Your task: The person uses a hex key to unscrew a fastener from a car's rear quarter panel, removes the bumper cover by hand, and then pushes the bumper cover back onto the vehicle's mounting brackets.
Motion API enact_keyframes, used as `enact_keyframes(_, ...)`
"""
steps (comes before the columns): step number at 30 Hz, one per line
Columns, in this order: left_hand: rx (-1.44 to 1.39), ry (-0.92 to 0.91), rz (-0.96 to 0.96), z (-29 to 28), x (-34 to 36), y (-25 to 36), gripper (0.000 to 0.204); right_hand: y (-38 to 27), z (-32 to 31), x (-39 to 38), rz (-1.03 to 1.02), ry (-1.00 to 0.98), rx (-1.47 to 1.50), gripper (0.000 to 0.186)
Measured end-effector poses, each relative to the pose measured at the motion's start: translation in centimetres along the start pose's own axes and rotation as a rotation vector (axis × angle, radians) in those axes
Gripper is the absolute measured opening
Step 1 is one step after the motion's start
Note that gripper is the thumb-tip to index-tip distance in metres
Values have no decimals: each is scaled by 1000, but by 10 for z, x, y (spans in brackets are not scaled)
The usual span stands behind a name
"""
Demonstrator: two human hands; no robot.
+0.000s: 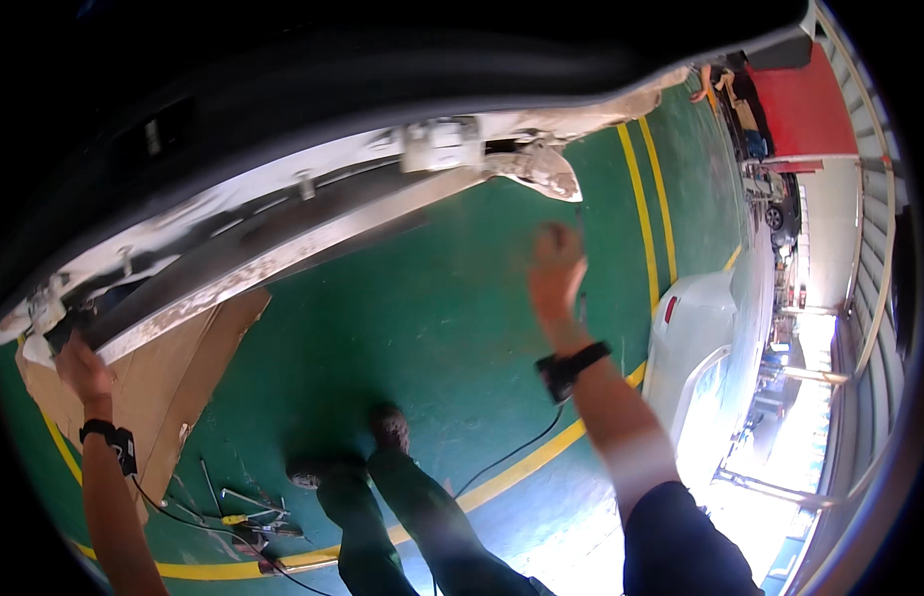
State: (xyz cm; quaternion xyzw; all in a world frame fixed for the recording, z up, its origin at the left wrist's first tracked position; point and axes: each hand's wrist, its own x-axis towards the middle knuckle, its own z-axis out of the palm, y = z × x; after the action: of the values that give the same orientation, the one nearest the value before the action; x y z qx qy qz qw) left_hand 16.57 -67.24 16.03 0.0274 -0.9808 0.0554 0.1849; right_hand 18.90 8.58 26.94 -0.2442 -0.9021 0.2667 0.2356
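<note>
A car's body edge, pale and dirt-stained, spans the upper left under a dark panel (382, 70). Along it runs a long beam (293, 238) with brownish stains; a bracket-like piece (541, 171) sticks out at its right end. My left hand (84, 372) is closed at the beam's left end, its fingertips partly hidden there. In front of the bracket-like piece, and apart from it, my right hand (558, 266) hangs over the green floor with fingers curled in. Motion blurs it, and whatever it may hold cannot be made out. Both wrists wear dark bands.
Brown cardboard (184, 368) lies under the beam's left part. Several hand tools (248, 512) rest on the floor by my feet, with a black cable (521, 447) nearby. A white bumper-like car part (695, 318) stands at right. Another person's hand (700, 89) shows at the far right.
</note>
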Motion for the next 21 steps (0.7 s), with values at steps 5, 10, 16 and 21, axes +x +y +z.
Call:
enact_keyframes(5,-127,-116,-33,16,3,-25,43,83,-6,142,362,269,-259,39)
enact_keyframes(10,-108,-173,-64,15,3,-52,48,101,54,165,728,164,-142,43)
enact_keyframes(16,51,-533,-112,3,11,-80,48,66,45,170,1032,198,37,38)
enact_keyframes(21,-88,-430,54,-8,1,-72,41,75,55,167,1064,214,122,33)
